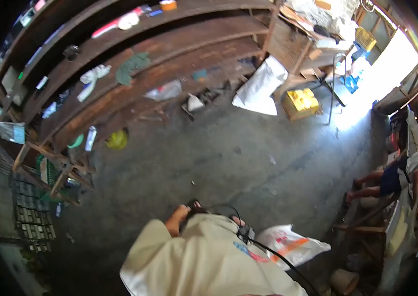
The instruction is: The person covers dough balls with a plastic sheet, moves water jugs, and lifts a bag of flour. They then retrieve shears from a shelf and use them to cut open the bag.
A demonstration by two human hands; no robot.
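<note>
Low in the view, my left hand (182,212) hangs beside the beige shirt (194,251), close to its dark lower edge. Its fingers are too small and shaded to make out. My right hand is hidden behind the shirt. A white sack (293,245) with orange and pink print lies at the right side of my body. A black cable (278,255) runs across the shirt toward the lower right. My feet in dark sandals (196,203) show just past the shirt on the grey concrete floor (194,163).
Long wooden shelves (169,61) carry cloths and small items. Beyond me are a white sack (261,88), a yellow crate (300,103) and a metal-framed stand (334,89). A wooden frame (53,172) stands left. At right, a person (384,182) is beside a wooden table (362,228).
</note>
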